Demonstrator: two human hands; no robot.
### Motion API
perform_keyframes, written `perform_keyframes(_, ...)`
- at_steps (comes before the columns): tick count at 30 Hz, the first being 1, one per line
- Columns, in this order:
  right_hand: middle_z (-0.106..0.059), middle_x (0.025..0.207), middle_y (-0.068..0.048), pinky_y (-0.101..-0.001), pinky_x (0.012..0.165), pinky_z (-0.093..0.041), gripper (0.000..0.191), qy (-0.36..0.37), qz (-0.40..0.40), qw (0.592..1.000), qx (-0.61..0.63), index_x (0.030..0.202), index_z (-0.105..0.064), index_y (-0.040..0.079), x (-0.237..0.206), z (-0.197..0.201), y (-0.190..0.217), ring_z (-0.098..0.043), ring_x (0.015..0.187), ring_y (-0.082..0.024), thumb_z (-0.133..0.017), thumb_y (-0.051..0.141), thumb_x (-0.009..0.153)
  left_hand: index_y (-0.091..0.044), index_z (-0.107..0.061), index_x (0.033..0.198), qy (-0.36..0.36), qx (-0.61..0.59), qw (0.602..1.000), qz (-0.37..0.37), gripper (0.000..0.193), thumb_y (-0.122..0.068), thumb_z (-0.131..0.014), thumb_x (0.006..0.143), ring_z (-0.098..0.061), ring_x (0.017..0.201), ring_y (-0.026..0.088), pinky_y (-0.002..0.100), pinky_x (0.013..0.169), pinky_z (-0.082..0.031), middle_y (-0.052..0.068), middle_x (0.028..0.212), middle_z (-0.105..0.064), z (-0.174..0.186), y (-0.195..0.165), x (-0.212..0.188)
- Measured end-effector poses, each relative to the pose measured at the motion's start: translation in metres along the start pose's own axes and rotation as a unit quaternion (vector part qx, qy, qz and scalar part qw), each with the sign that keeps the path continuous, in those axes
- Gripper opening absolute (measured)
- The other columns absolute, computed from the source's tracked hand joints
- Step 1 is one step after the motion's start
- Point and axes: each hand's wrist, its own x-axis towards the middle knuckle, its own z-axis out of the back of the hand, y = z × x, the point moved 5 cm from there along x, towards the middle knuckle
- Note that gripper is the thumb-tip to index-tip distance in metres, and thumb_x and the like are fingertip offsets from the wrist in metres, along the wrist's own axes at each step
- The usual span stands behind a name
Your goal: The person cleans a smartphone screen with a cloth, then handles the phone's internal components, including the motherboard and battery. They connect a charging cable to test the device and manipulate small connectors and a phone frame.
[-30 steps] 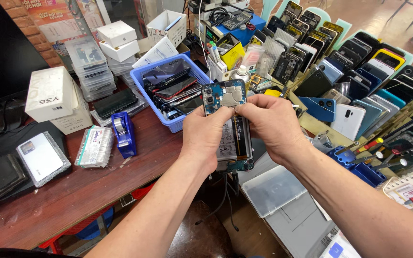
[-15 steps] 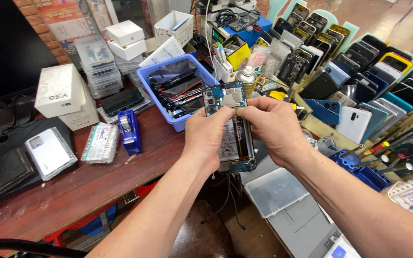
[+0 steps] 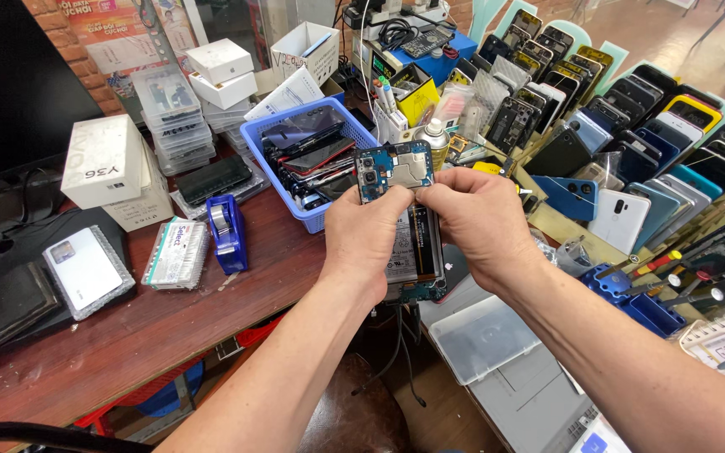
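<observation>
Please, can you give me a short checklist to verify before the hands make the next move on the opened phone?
1. Left hand grips the opened phone: ok.
2. Right hand grips it too: ok.
3. Circuit board exposed and in view: ok.
4. Phone held above the wooden table, away from the blue basket: ok.
5. Fingertips pinch a connector: cannot tell.
6. Screwdrivers near the right hand: ok.
</observation>
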Motion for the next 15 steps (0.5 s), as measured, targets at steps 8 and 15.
perform_keyframes(8,-0.065,0.073,0.002,-0.0241,0.052,-0.045,0.005,-0.002,-0.035,0.999,0.01,0.087,-0.071,0.005,0.003,-0.002,-0.007,-0.055,0.058,-0.006,-0.072,0.009,0.085,-0.006,-0.07,0.082,0.02,0.003,1.0,-0.004,0.01,-0.014,-0.074,0.077,-0.059,0.07,0.008,0.029,0.062,-0.049,-0.001,0.08,-0.068,0.003,0.005,0.005)
perform_keyframes(15,-0.066,0.076,0.001,-0.0255,0.054,-0.046,0.006,0.034,-0.062,0.997,0.035,0.09,-0.07,0.006,0.008,-0.002,-0.012,-0.057,0.059,-0.008,-0.072,0.009,0.085,-0.007,-0.07,0.083,0.037,-0.023,0.999,0.016,0.011,-0.016,-0.074,0.078,-0.061,0.07,0.009,0.029,0.062,-0.05,0.0,0.081,-0.07,0.005,0.01,0.009)
